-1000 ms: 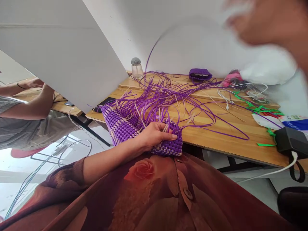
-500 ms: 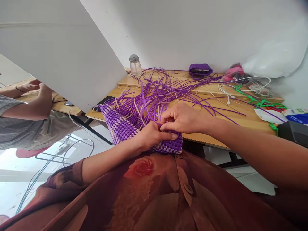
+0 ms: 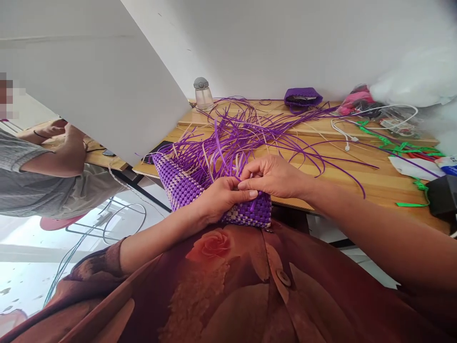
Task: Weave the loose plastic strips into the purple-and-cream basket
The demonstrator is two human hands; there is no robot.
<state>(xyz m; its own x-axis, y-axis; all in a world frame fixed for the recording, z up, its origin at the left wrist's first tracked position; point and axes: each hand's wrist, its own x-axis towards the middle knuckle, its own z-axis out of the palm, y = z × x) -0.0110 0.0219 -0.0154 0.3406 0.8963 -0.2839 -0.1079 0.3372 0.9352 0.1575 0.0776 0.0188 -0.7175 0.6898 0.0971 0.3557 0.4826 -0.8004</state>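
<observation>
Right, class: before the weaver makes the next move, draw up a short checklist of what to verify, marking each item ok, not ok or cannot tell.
1. Left hand holding the purple-and-cream basketwork: ok, its thumb lies across the outside.
2. Right hand at the working spot: ok, thumb and fingertips closed beside the left hand.
3. Correct strand pinched: cannot tell, the fingers hide it.
4. Loose strands untangled: not ok, they cross in a heap over the wooden desk.
5. Drinking bottle upright with its grey lid on: ok, though strands lie close by.
</observation>
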